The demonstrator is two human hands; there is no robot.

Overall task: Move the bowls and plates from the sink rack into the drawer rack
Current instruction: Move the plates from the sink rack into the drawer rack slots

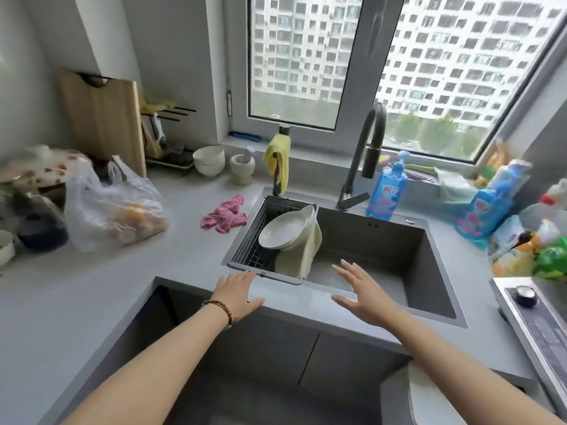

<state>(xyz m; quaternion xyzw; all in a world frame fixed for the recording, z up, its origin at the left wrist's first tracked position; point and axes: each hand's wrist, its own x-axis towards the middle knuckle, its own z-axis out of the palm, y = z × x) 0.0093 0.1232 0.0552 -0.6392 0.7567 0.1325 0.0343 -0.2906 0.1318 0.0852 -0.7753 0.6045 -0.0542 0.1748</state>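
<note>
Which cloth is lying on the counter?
The pink cloth, crumpled beside the sink; the yellow cloth hangs over a bottle, the beige cloth over the sink rack.

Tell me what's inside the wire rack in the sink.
White plates lean stacked inside the sink rack, with another pale dish partly showing below them. A beige cloth draped over the rack's right side hides anything behind it, so I can't count the dishes.

Large grey-framed glass window (365, 72), admitting soft daylight, faces pale high-rise blocks (460, 41). Left of the window: plain white wall (171, 56). Below the window: grey stone sill (322, 154), then matte grey L-shaped countertop (107, 286); lowest, dark grey flat cabinet doors (270, 348).
</note>
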